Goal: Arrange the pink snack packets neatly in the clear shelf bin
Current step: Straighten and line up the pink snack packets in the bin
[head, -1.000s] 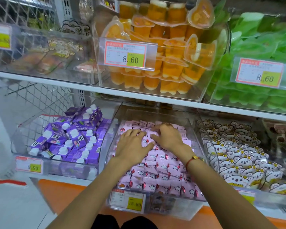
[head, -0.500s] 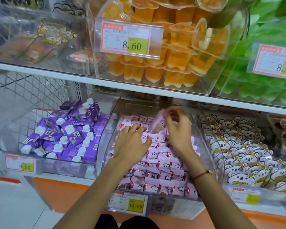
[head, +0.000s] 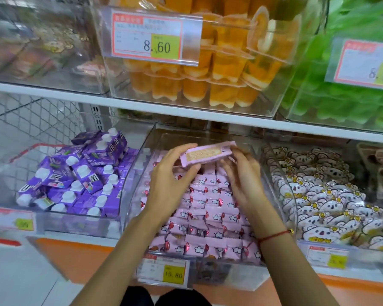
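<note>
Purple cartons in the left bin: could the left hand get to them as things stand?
Probably not at once: the left hand pinches one end of the lifted pink packet, whose other end the right hand holds. Otherwise the purple cartons lie uncovered in their open-topped bin, with nothing between.

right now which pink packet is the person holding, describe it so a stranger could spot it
On the lower shelf, find the middle clear bin, between purple cartons and koala-print packets. Above its rows of pink packets, both hands, left hand and right hand, hold one raised packet. Only it shows its plain printed label side.
</note>
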Tool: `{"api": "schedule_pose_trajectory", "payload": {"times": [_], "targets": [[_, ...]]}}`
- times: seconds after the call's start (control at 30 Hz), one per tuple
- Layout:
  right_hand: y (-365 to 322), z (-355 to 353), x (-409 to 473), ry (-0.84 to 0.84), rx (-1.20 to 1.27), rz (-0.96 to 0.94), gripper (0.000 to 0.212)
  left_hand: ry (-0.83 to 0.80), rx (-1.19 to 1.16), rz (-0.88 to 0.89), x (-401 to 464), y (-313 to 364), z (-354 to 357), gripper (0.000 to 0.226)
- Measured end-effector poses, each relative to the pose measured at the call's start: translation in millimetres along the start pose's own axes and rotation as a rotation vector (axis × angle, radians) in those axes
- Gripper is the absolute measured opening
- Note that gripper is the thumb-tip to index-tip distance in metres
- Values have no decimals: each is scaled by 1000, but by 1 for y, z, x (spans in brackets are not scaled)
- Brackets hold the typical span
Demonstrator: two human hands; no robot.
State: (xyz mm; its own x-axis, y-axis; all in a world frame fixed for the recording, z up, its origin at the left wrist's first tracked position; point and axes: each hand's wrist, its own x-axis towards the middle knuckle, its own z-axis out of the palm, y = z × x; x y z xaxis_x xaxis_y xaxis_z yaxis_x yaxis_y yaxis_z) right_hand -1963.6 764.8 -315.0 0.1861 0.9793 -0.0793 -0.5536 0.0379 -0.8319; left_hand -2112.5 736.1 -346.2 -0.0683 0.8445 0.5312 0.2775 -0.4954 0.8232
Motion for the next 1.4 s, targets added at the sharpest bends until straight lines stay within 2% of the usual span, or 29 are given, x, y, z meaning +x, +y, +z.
{"api": "schedule_pose_trajectory", "payload": {"times": [0.1,0.17,0.2,0.3,0.4,0.5,0.63,0.73,0.77,0.83,0.9,0.97,1.03,1.13,1.2,1.27,1.33,1.4], "targets": [[2,0,0,-107,-100,18,41,26,-212,-193,3,6,0,20],[5,2,-1,-203,-173,53,63,60,-246,-304,5,7,-2,29],[7,3,-3,-271,-206,57,66,70,-247,-347,6,7,-3,35],[12,3,-6,-412,-287,3,46,100,-274,-437,7,5,-5,42],[14,3,-7,-399,-376,-71,43,109,-273,-440,7,6,-5,50],[15,1,-7,-381,-402,-103,30,103,-252,-439,6,6,-5,51],[14,2,-8,-350,-415,-109,34,108,-337,-428,8,9,-6,37],[12,3,-9,-287,-359,-140,43,124,-334,-345,7,11,-5,26],[12,4,-11,-263,-351,-183,45,133,-291,-296,6,11,-4,24],[13,3,-13,-210,-482,-412,54,172,-161,-181,4,9,-3,18],[15,0,-13,-179,-825,-684,64,205,-45,-113,4,6,-2,14],[17,-1,-11,-238,-1163,-877,61,204,3,-79,4,3,-1,20],[19,-2,-8,-346,-1308,-942,51,194,31,-44,4,1,-1,25],[23,-2,-6,-417,-1235,-880,35,164,97,-14,3,2,0,34],[23,-2,-5,-300,-1108,-790,28,172,236,-28,4,0,0,39],[20,0,-3,-154,-837,-689,20,145,414,-23,5,-4,-1,31],[18,2,1,-126,-549,-574,25,-4,537,-32,5,-8,0,38],[19,4,3,-182,-450,-491,35,-182,645,-56,4,-14,0,44]]}}
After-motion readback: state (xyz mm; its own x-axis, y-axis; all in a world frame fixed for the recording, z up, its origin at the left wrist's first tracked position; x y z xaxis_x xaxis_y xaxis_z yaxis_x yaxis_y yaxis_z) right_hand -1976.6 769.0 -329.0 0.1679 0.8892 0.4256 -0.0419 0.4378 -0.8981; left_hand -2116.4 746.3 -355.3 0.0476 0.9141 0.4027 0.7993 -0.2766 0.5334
